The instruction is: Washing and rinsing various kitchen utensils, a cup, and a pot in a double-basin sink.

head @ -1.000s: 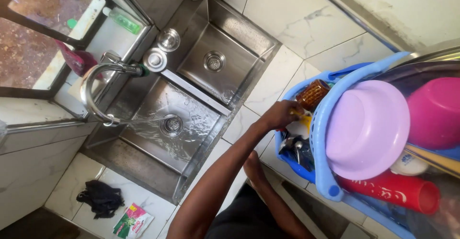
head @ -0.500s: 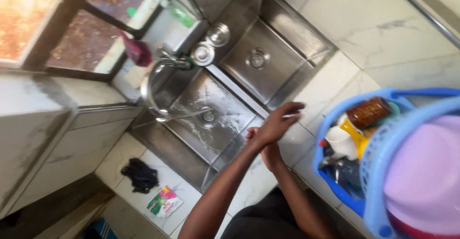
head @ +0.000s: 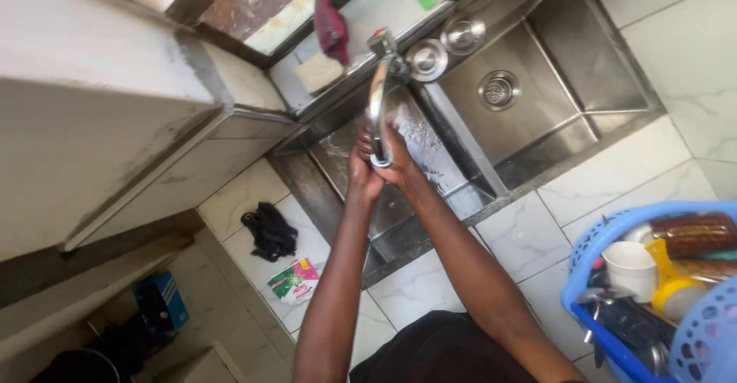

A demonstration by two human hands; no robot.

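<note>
My left hand [head: 359,174] and my right hand [head: 401,162] are pressed together under the spout of a steel tap [head: 378,95]. They hang over the left basin [head: 334,153] of a steel double sink. Water runs over them and wets the basin behind. Neither hand holds anything that I can see. The spout hides part of the fingers. Both forearms reach up from the bottom of the view.
The right basin [head: 553,61] has a round drain [head: 497,89]. Two steel bowls [head: 427,59] sit behind the tap. A blue basket [head: 606,337] at right holds a white cup [head: 633,268] and a brown jar [head: 695,233]. A black cloth [head: 270,232] and a green sachet [head: 294,281] lie on the tiled counter.
My right hand has left the blue basket and joined my left hand under the running tap. The view has swung left toward the sink.
</note>
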